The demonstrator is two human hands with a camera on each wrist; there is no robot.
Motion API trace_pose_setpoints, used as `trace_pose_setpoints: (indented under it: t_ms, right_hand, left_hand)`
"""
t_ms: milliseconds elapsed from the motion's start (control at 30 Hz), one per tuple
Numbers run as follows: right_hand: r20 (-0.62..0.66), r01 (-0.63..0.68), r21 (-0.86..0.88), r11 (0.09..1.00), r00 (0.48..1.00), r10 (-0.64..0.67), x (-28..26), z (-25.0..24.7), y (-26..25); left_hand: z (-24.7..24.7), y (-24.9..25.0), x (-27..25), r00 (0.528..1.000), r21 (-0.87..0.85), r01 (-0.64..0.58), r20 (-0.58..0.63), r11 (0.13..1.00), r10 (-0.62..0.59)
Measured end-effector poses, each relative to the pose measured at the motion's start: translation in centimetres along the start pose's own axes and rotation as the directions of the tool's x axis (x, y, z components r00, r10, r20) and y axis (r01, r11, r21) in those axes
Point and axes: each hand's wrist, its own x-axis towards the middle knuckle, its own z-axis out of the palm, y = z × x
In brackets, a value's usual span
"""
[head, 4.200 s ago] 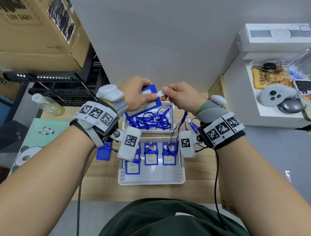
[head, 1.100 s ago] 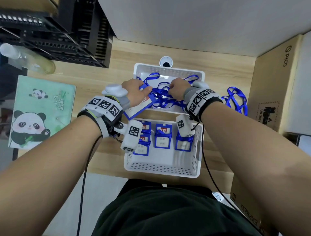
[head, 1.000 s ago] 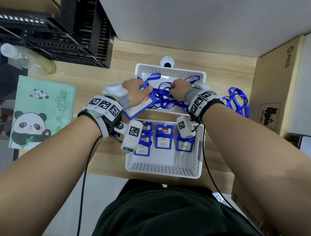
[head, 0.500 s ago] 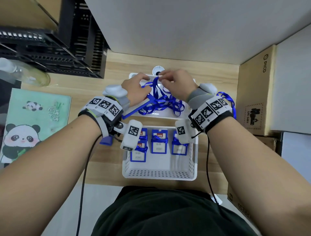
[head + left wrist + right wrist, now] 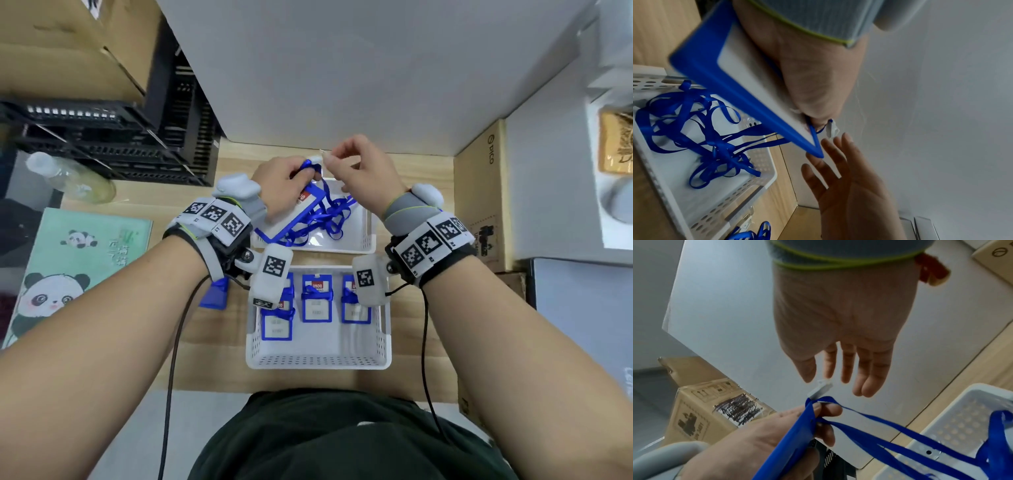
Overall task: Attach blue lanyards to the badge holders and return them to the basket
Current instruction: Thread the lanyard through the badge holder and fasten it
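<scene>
Perforated white plastic baskets [image 5: 318,361] sit on matt wood-grain tabletop [image 5: 219,359]; lanyards [image 5: 694,129] are glossy blue ribbon.

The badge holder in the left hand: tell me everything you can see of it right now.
The badge holder is a flat rectangular card sleeve with a blue plastic-looking frame, a pale insert and a red patch near its top. The left hand grips its upper end, holding it tilted above the far basket. A blue lanyard is pinched against it, its small white clip sticking out near the right hand.
</scene>
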Motion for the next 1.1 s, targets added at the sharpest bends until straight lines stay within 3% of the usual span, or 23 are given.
trace_pose_setpoints:
  t_ms: [133,233,400,700,900,1100]
  right_hand:
    - [0.071,-0.124,0.15,0.981,0.991,0.114,-0.9,-0.2,-1.2]
    - [0.089,-0.072,0.092,0.993,0.994,0.063,-1.6,-0.5,-1.9]
    - [0.023,-0.027,0.121,0.992,0.999,0.024,-2.1,-1.5,-2.9]
    - [0.012,0.097,0.239,0.966,0.995,-0.103,-3.1,-4.0,-6.2]
    - [-0.135,0.184,0.44,0.879,0.981,-0.138,-3.5,-7.2,-7.7]
    - [-0.141,0.166,0.623,0.764,0.985,-0.099,-4.2,-9.4,-8.3]
  left_hand:
    - [-0.2,0.7,-1.2,0.998,0.064,-0.054,0.031,0.996,0.052]
    - [-0.1,0.7,-1.9,0.996,0.119,-0.076,0.059,0.99,0.069]
    - [-0.5,0.8,-2.6,0.999,0.148,-0.011,0.036,0.989,0.006]
    - [-1.6,3.6,-2.9,0.988,0.138,-0.144,0.074,0.98,0.134]
    - [-1.4,2.9,-3.3,0.992,0.193,-0.064,0.115,0.979,0.042]
    - [-2.3,4.2,-3.9,0.997,0.194,-0.068,-0.025,0.979,0.074]
